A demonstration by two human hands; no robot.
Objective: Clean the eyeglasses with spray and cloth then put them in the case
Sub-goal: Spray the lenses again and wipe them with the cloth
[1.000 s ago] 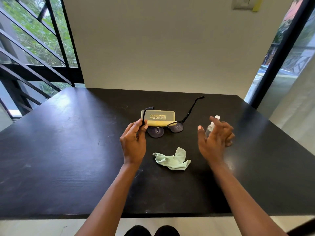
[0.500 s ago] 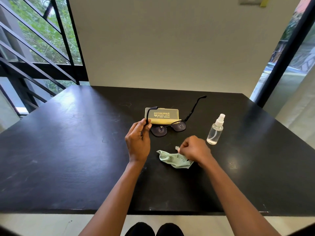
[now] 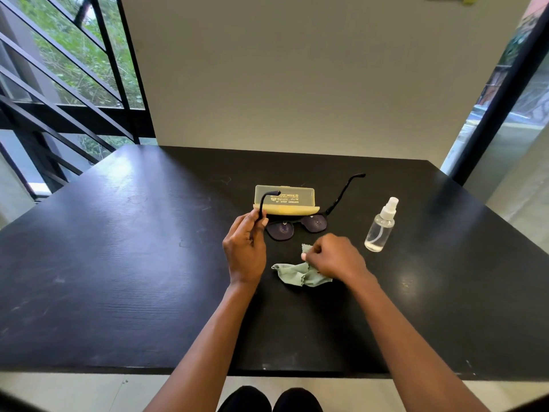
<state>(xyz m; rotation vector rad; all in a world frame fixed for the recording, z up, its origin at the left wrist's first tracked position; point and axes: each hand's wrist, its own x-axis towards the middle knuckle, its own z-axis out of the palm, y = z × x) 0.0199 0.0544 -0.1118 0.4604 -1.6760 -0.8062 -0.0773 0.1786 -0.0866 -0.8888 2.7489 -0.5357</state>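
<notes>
At the middle of the dark surface [image 3: 118, 263], the left hand [image 3: 245, 251] is wrapped around one temple arm of the eyeglasses [image 3: 297, 226], its grip closed with thumb and fingers curled about the thin black arm near the hinge. The frame is thus kept steady, with both dark lenses turned toward the person, presumably so that they can be reached for wiping. The other temple arm is left spread and points up and away, beyond the right lens.

Just to the right of that grip, the right hand [image 3: 332, 260] is set on the cloth [image 3: 300, 273]; a corner of the pale green fabric is pinched between thumb and fingertips, while the rest is left crumpled on the surface below and to the left of the knuckles. The pinch at a corner suggests that the cloth is about to be lifted and brought to the lenses.

Immediately beyond the left grip, and directly behind the lenses, the case [image 3: 285, 200] is laid flat, yellowish and translucent, with printed lettering on its upper face. Whether it is latched cannot be told. It is kept near, probably so that the glasses can be placed in it with a short move at the end.

Further to the right of the right hand, well apart from it, the spray bottle [image 3: 381, 226] is stood upright, clear, with a white nozzle and a little liquid at the bottom. It is held by neither hand, which suggests that the wiping step is in hand.
</notes>
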